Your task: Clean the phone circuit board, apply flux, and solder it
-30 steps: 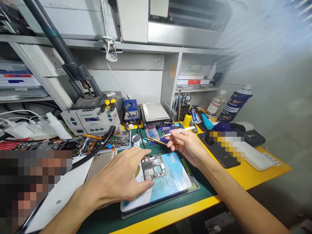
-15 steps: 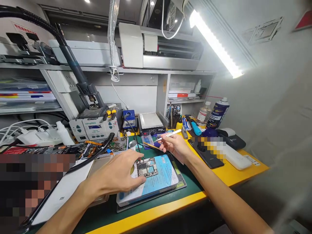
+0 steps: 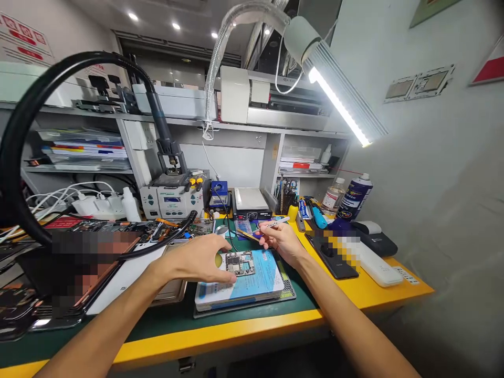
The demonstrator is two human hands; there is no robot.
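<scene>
A small phone circuit board [image 3: 240,263] lies on a blue and white pad [image 3: 252,281] atop a dark tray on the green mat. My left hand [image 3: 199,258] rests flat with fingers spread on the pad, touching the board's left edge. My right hand [image 3: 280,241] hovers just behind the pad, fingers pinched round white tweezers [image 3: 277,222] whose tip points up and right. A thin yellow tool [image 3: 248,235] lies beside that hand.
A hot-air station [image 3: 173,197] with a black hose [image 3: 23,121], a soldering stand [image 3: 219,192] and a heating plate [image 3: 249,201] line the back. Bottles [image 3: 353,197], a black phone [image 3: 333,255] and a white box [image 3: 376,262] sit right. A lamp [image 3: 342,105] hangs overhead. Phone parts [image 3: 118,231] lie left.
The view has tilted up and pulled back, showing the lamp and ceiling. Both hands stay at the board and pad; the right hand still grips the tweezers.
</scene>
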